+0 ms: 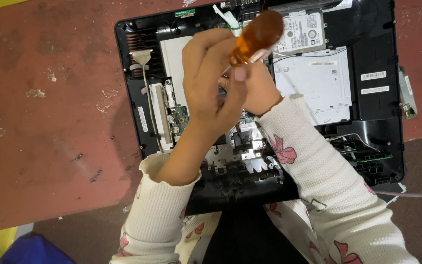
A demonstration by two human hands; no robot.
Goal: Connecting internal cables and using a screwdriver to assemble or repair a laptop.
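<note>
An opened black computer chassis (377, 142) lies back-up on a red floor, its boards and metal plates exposed. A screwdriver with an amber see-through handle (259, 34) stands over its middle. My left hand (208, 83) wraps the lower end of the handle, thumb pressed against it. My right hand (260, 93) sits just under and behind it, curled around the shaft, its fingers mostly hidden. The tip is hidden by both hands. Both sleeves are cream knit with pink bows.
A silver hard drive (304, 32) sits at the chassis top, above a grey metal drive plate (313, 83). Copper cooling fins (145, 41) are at the upper left. A small green circuit board (407, 93) lies off the right edge. A blue object (30, 249) is at the bottom left.
</note>
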